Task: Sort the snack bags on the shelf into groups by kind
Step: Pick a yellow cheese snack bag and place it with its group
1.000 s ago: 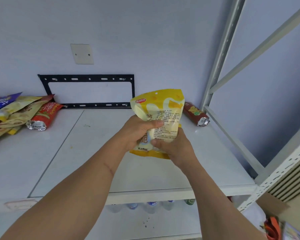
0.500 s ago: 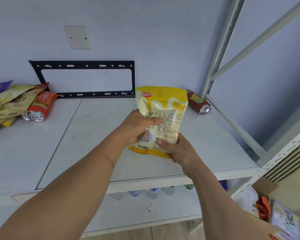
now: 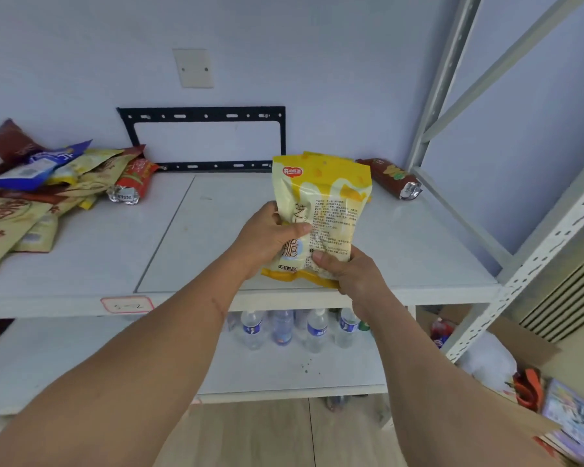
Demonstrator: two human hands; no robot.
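A yellow snack bag with printed text stands upright above the white shelf, near its front edge. My left hand grips the bag's left side, thumb across the front. My right hand grips its lower right corner. A dark red snack bag lies alone at the shelf's back right. A mixed pile of snack bags, yellow, blue, red and tan, covers the shelf's left end.
A black metal bracket is fixed to the wall behind the shelf. Water bottles stand on the lower shelf. The rack's white upright is at the right, with a cardboard box beyond it.
The view has tipped down and widened, so the lower shelf and floor show. The yellow bag stays in both hands, now nearer the shelf's front edge.
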